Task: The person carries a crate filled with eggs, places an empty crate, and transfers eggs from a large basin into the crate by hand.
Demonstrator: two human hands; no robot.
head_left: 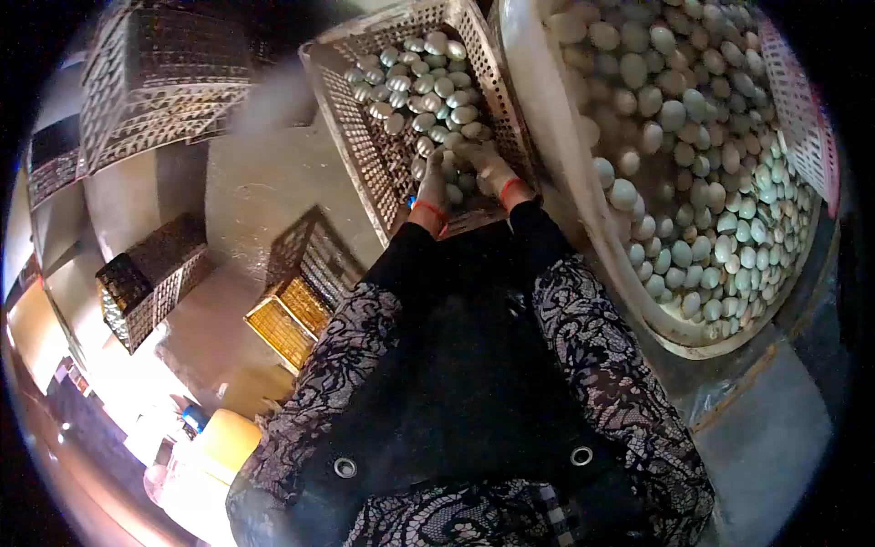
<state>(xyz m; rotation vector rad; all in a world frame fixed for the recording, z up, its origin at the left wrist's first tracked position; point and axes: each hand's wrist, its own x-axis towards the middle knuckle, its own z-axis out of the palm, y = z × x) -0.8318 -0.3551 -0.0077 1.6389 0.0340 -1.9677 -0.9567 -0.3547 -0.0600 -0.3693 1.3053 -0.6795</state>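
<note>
Pale eggs lie in a rectangular plastic crate with perforated walls. Inside its near end, my left hand reaches down at the edge of the eggs, a red band around the wrist. My right hand, also with a red band, is beside it over the eggs. Both hands' fingers are partly hidden among the eggs, and whether they grip any cannot be made out. Right of the crate, a large pale tub holds a mass of eggs in what looks like water.
A white perforated basket stands at the tub's right side. Stacked crates are at the upper left. A yellow crate and another crate stand on the floor at the left. A yellow container is at lower left.
</note>
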